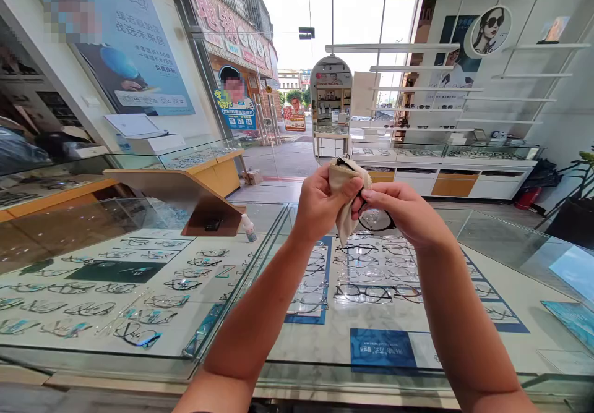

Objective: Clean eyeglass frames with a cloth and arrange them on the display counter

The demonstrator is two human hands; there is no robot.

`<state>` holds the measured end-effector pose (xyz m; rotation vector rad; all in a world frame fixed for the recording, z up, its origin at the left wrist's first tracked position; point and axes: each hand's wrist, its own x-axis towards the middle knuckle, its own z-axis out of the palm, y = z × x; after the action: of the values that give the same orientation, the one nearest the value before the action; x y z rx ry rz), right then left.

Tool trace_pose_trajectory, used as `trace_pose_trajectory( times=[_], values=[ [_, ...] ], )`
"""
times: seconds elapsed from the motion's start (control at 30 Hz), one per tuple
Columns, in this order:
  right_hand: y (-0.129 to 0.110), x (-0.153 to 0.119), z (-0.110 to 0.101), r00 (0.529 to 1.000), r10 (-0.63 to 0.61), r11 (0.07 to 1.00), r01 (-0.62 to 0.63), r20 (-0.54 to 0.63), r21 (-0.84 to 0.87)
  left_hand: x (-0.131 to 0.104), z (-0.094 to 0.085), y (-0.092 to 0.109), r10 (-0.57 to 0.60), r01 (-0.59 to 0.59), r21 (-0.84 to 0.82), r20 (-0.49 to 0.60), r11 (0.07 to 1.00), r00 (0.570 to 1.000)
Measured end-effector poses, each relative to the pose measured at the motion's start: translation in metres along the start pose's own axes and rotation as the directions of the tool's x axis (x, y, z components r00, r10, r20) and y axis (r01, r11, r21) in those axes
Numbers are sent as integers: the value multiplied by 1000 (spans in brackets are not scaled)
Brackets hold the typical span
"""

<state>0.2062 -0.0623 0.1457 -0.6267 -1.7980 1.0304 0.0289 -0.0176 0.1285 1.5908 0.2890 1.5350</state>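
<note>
Above the glass display case, both my hands are raised close together around a pair of dark-framed eyeglasses [377,220]. A beige cleaning cloth [344,177] is wrapped over part of the glasses and hangs down in a point. My left hand [321,200] is closed on the cloth, thumb pressed over its front. My right hand [403,209] pinches the frame at the cloth's edge. One round lens shows below the right fingers; the other side of the glasses is mostly hidden by the cloth, with a dark bit poking out on top.
Rows of eyeglasses [363,293] lie inside the glass display case [278,373] below my hands. A small white bottle [249,227] stands on the glass beside a tilted brown board [176,190]. Beyond are a standing mirror [332,110] and white wall shelves [427,88].
</note>
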Motion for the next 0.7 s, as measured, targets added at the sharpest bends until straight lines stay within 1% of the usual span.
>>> trace_pose_trajectory(
  times=[0.1, 0.2, 0.27, 0.33, 0.4, 0.5, 0.6, 0.7],
  values=[
    [0, 1, 8, 1000, -4, 1000, 4, -2, -6, -5, 7, -1, 43, -40, 25, -116, 999, 992],
    [1, 3, 16, 1000, 3, 1000, -4, -20, -11, -6, 7, -1, 85, -68, 80, -233, 994, 969],
    [1, 3, 19, 999, 2, 1000, -3, -42, -8, -3, 2, -1, 86, -65, 94, -244, 993, 966],
    [2, 4, 17, 998, -7, 1000, 7, -61, -6, 1, -6, -2, 33, -24, 59, -168, 998, 985],
    [2, 3, 12, 997, -9, 1000, 8, -79, -13, 5, -14, 0, -47, 47, -2, -31, 999, 998],
    [2, 1, 4, 995, 5, 999, -8, -99, -36, 9, -24, 6, -146, 157, -61, 156, 986, 977],
    [3, 0, 1, 995, 16, 999, -20, -98, -43, 10, -31, 13, -183, 207, -77, 239, 975, 954],
    [5, 1, 3, 994, 11, 1000, -13, -106, -23, 8, -32, 15, -174, 199, -70, 261, 978, 949]
  ],
)
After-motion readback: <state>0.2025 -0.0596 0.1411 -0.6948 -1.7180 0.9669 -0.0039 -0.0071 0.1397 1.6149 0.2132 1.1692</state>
